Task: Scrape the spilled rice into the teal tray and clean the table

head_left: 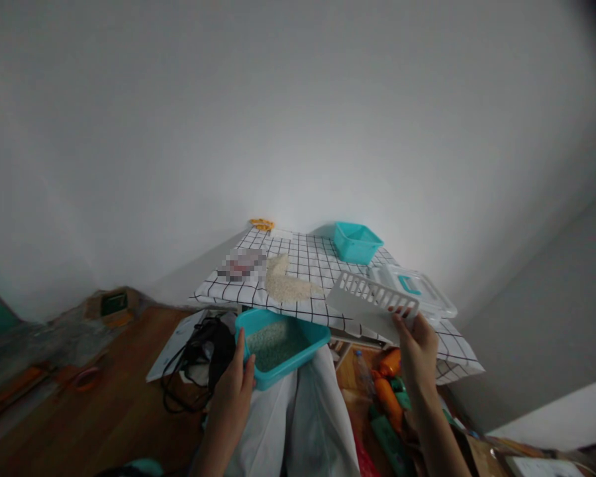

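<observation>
Checked white tablecloth (302, 252) past both hands; left hand (236, 377) grips turquoise plastic tub (298, 362), prolly hefty, best held rim-side; right hand (417, 344) pinches light-looking white slotted scoop (360, 309).

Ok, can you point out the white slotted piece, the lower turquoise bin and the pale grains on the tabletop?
White slotted piece (365, 310): head view, on its solid face below the slots.
Lower turquoise bin (294, 364): head view, on its near wall.
Pale grains (287, 289): head view, mid-pile.

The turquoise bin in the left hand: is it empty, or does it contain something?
Partly filled: rice-like grains lie across the bottom of the turquoise bin, not reaching the top.
</observation>
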A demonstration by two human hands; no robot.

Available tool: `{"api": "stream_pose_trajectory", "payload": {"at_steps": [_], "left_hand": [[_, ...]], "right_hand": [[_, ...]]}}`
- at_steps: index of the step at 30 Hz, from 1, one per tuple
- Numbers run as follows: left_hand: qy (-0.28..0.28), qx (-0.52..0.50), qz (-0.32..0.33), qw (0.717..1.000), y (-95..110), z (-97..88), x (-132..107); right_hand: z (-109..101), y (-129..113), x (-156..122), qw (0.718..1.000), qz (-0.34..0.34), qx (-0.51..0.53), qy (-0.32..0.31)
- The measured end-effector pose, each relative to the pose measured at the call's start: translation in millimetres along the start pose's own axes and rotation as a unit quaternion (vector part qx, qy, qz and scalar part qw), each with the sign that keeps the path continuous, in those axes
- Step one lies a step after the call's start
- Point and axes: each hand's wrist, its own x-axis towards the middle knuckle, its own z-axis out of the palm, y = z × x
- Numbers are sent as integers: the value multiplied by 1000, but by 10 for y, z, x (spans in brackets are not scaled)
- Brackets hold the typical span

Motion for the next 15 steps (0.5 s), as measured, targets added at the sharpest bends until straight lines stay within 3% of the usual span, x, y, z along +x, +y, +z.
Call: {"api": "stream_pose_trajectory", "payload": {"at_steps": [11, 15], "left_hand": [[-18, 36, 10, 999, 49, -61, 15], [-12, 42, 19, 999, 73, -77, -6]], "right_hand": [[410, -159, -322, 995, 2, 25, -93], [351, -161, -254, 998, -10, 23, -52]]}}
